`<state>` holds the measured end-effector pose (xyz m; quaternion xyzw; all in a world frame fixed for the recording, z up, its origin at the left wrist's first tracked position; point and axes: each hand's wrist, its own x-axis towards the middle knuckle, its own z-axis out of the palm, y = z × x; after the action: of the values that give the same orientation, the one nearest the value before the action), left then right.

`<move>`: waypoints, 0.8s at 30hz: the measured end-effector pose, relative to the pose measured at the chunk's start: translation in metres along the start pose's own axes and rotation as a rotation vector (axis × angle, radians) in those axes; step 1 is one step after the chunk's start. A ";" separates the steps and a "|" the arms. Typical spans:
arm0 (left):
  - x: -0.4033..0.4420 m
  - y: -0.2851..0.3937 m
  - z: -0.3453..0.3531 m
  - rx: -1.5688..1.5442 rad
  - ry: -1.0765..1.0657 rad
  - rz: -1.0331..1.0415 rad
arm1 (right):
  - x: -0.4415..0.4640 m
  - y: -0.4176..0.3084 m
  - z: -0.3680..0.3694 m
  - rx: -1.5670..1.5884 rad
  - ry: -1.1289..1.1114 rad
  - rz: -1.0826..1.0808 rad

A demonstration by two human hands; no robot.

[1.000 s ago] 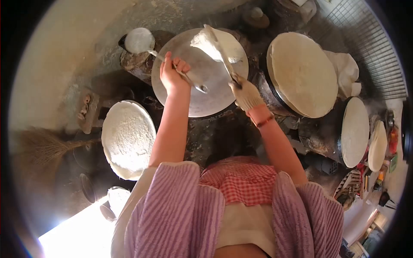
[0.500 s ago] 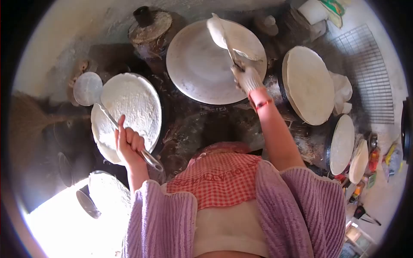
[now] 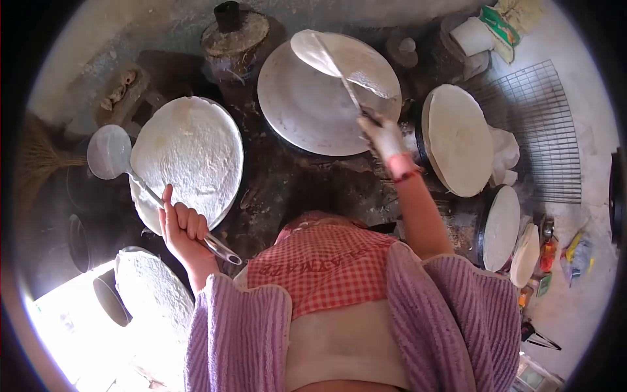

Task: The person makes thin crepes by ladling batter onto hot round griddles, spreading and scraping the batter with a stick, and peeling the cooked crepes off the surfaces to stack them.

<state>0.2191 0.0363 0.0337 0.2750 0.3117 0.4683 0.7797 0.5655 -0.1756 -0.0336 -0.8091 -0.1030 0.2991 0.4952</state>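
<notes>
Single head cam, worn by the person, facing forward and steeply down over the apron (image 3: 333, 268). Wide fisheye, dark curved edges; close enough that the sleeves (image 3: 238, 333) fill the bottom, left hand (image 3: 186, 232) and right hand (image 3: 386, 138) at mid-range, round griddle (image 3: 307, 108) beyond at top centre. Coverage spans broom (image 3: 42, 157) at left to wire rack (image 3: 548, 137) at right.

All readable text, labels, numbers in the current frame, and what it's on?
"AYMA", apparently part of a longer word: red checked apron; its remaining letters are unclear.
Green-and-white packet, upper right: any print too blurred.
Small green box, right: too small.
No readable numbers.
</notes>
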 end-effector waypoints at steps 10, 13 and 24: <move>-0.036 -0.021 0.029 0.007 0.008 0.048 | 0.018 0.001 -0.007 0.107 -0.136 0.137; -0.057 -0.017 0.043 0.020 0.057 0.101 | 0.006 0.003 -0.050 0.033 -0.064 0.046; -0.099 -0.029 0.054 -0.053 0.086 0.177 | 0.008 0.002 -0.054 0.061 -0.412 0.102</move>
<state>0.2394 -0.0719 0.0711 0.2604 0.3067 0.5550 0.7281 0.6036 -0.2130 -0.0200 -0.7197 -0.1518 0.4860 0.4719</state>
